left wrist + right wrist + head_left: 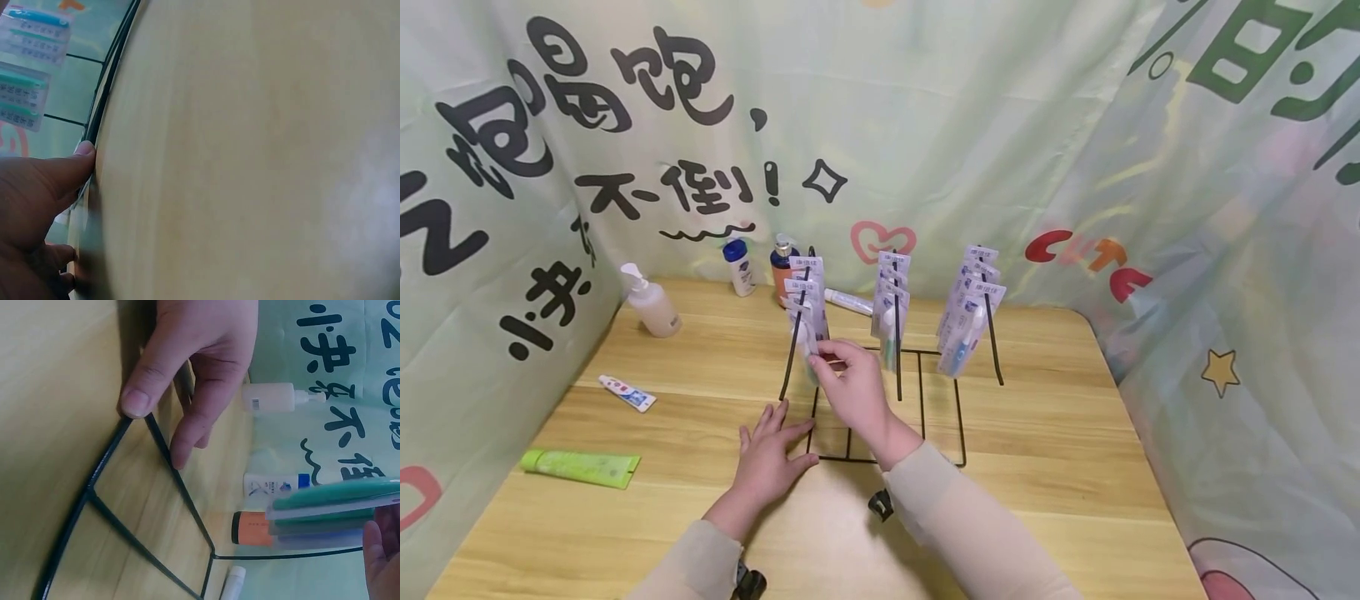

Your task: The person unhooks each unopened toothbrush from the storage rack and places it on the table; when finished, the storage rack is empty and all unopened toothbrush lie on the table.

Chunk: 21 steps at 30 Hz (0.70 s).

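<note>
A black wire rack [962,417] stands mid-table with three upright hooks, each hung with several carded toothbrush packs [891,300]. My right hand [850,385] reaches to the left hook and pinches the front toothbrush pack [808,337] there. My left hand [771,454] lies flat on the table, fingers spread, touching the rack's base at its front left corner. In the right wrist view the left hand [200,356] presses thumb and fingers on the base wire [125,531], beside green and blue packs [331,506]. The left wrist view shows the thumb [78,156] against the wire [109,69].
A pump bottle [651,304] stands at the back left. A white-blue bottle [741,267], an orange bottle [782,262] and a white tube [848,302] sit behind the rack. A small tube [627,393] and a green tube [580,467] lie left. Printed curtains enclose three sides.
</note>
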Each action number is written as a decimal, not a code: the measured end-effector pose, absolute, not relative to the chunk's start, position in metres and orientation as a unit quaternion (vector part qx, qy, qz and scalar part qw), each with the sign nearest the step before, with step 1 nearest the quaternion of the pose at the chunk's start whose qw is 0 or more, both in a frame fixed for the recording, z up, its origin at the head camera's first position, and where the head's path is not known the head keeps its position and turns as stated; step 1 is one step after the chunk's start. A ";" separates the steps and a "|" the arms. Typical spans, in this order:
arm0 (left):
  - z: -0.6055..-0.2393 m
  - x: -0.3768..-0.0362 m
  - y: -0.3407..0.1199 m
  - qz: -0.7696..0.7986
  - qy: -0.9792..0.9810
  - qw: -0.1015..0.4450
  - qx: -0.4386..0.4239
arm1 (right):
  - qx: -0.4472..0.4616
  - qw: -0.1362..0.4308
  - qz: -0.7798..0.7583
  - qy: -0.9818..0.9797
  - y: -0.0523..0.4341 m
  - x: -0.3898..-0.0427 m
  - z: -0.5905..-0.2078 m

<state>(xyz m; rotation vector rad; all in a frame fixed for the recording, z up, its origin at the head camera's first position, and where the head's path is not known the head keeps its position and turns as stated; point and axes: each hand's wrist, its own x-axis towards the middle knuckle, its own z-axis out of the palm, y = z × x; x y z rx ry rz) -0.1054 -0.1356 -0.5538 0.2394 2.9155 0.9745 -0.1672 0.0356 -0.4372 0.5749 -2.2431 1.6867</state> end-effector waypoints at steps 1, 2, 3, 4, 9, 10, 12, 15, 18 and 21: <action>-0.554 -0.106 -0.136 0.316 0.945 0.029 0.077 | 0.198 0.137 0.584 -0.775 0.035 -0.168 -0.437; -0.554 -0.106 -0.136 0.316 0.945 0.028 0.077 | 0.198 0.136 0.584 -0.775 0.035 -0.168 -0.437; -0.554 -0.106 -0.136 0.316 0.945 0.027 0.077 | 0.198 0.135 0.585 -0.775 0.035 -0.167 -0.437; -0.554 -0.106 -0.136 0.316 0.945 0.027 0.077 | 0.199 0.134 0.586 -0.774 0.036 -0.167 -0.437; -0.555 -0.106 -0.136 0.315 0.946 0.026 0.078 | 0.211 0.133 0.602 -0.759 0.043 -0.159 -0.438; -0.555 -0.106 -0.136 0.314 0.946 0.025 0.078 | 0.215 0.131 0.605 -0.755 0.044 -0.157 -0.438; -0.555 -0.105 -0.136 0.315 0.946 0.022 0.078 | 0.225 0.125 0.610 -0.749 0.049 -0.151 -0.439; -0.556 -0.105 -0.137 0.319 0.945 0.015 0.078 | 0.242 0.105 0.609 -0.748 0.055 -0.139 -0.438; -0.557 -0.104 -0.137 0.321 0.944 0.004 0.080 | 0.259 0.079 0.602 -0.751 0.061 -0.124 -0.435; -0.558 -0.104 -0.135 0.317 0.945 0.001 0.082 | 0.286 0.066 0.589 -0.753 0.072 -0.106 -0.431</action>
